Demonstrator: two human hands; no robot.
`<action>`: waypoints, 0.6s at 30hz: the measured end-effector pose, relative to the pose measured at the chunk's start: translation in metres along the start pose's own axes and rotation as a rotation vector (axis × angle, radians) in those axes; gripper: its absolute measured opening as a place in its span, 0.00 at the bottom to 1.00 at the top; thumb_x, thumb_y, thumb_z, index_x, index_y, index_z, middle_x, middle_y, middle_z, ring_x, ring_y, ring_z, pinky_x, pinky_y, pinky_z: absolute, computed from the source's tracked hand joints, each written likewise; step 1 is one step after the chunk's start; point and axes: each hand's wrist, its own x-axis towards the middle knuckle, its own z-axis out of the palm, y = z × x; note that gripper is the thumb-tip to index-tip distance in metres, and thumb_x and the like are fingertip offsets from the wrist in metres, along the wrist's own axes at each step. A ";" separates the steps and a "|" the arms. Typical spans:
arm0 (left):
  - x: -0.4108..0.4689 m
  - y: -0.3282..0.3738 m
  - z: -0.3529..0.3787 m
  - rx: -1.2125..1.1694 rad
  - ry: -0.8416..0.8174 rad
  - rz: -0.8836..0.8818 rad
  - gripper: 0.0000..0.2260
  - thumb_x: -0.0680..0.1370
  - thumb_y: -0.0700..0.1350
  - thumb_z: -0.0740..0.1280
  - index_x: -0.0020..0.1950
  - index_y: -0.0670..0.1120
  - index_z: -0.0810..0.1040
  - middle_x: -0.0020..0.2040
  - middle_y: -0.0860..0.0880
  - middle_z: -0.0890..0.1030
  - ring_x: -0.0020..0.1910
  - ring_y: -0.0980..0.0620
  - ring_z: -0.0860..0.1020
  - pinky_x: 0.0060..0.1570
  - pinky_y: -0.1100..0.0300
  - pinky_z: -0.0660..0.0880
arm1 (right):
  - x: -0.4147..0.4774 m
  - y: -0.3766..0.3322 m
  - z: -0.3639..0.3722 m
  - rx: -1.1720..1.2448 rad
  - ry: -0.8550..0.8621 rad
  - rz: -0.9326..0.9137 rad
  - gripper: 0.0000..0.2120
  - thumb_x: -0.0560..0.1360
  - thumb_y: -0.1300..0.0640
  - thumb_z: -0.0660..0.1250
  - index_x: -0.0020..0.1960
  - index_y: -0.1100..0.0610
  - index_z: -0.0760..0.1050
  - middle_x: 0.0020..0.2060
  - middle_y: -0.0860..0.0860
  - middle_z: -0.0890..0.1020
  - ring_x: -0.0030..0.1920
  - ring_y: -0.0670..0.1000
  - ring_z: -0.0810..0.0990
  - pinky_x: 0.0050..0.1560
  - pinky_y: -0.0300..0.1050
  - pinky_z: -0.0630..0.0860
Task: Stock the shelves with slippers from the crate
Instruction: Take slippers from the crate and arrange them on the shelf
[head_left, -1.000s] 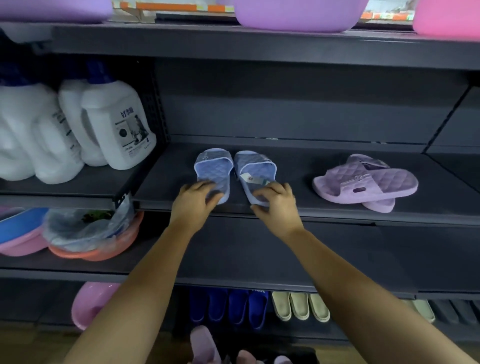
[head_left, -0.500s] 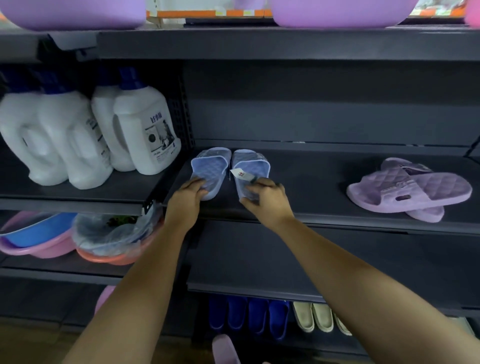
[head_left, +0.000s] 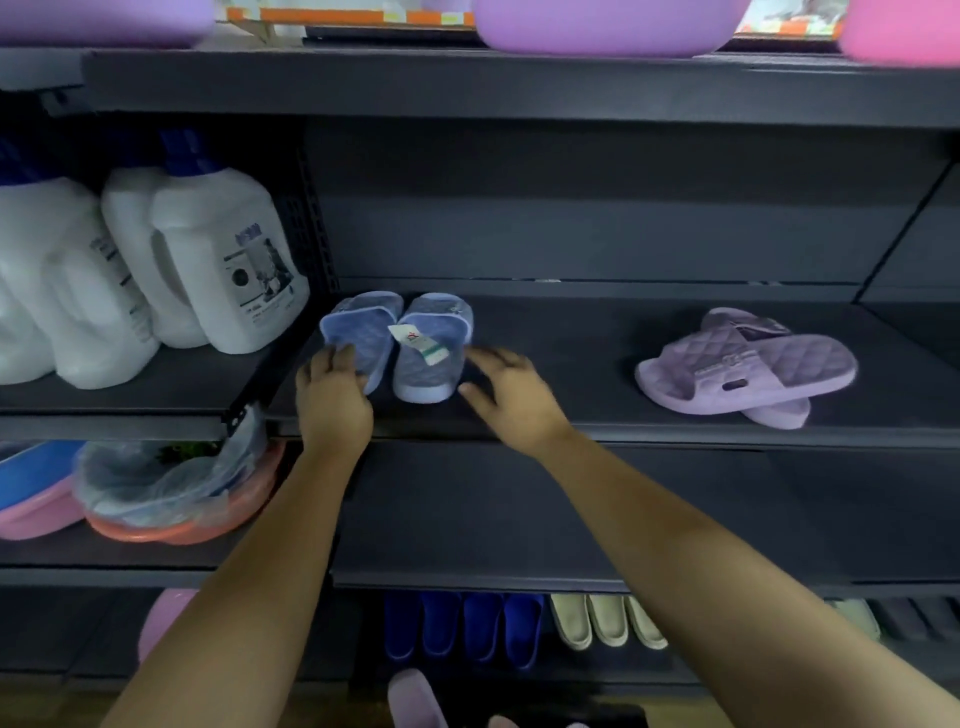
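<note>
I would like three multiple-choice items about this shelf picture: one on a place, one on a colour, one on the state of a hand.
1. Where do the blue slippers lie?
A. on the same shelf as the purple slippers, to their left
B. on the floor
C. inside a basin

2. What colour are the bottles left of the blue slippers?
A. green
B. white with blue caps
C. red

3. What is the right hand doing?
A. gripping a bottle
B. holding a purple slipper
C. open, beside the blue slippers, holding nothing

Answers: 1 A, both pairs rest on one dark board; 2 B, the bodies are white and the tops blue; 3 C, its fingers are spread, while the left hand touches the left slipper.
</note>
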 end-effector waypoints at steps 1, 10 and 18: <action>-0.007 0.015 0.002 0.009 0.073 0.040 0.20 0.75 0.33 0.63 0.67 0.36 0.71 0.66 0.33 0.70 0.64 0.32 0.67 0.66 0.43 0.62 | -0.005 0.014 -0.017 -0.014 0.086 0.007 0.21 0.78 0.52 0.62 0.70 0.55 0.69 0.65 0.56 0.74 0.65 0.59 0.70 0.64 0.48 0.69; -0.060 0.203 0.064 -0.351 -0.040 0.330 0.13 0.78 0.47 0.63 0.59 0.43 0.78 0.59 0.43 0.77 0.56 0.42 0.76 0.55 0.48 0.74 | -0.078 0.173 -0.168 -0.289 0.407 0.335 0.20 0.70 0.55 0.53 0.49 0.61 0.81 0.46 0.62 0.81 0.46 0.63 0.78 0.48 0.49 0.72; -0.085 0.318 0.113 -0.234 -0.324 0.074 0.29 0.72 0.69 0.59 0.62 0.49 0.74 0.61 0.47 0.76 0.60 0.40 0.69 0.55 0.49 0.70 | -0.108 0.241 -0.215 -0.152 0.444 0.445 0.15 0.74 0.62 0.58 0.54 0.59 0.81 0.46 0.58 0.82 0.48 0.60 0.78 0.49 0.47 0.71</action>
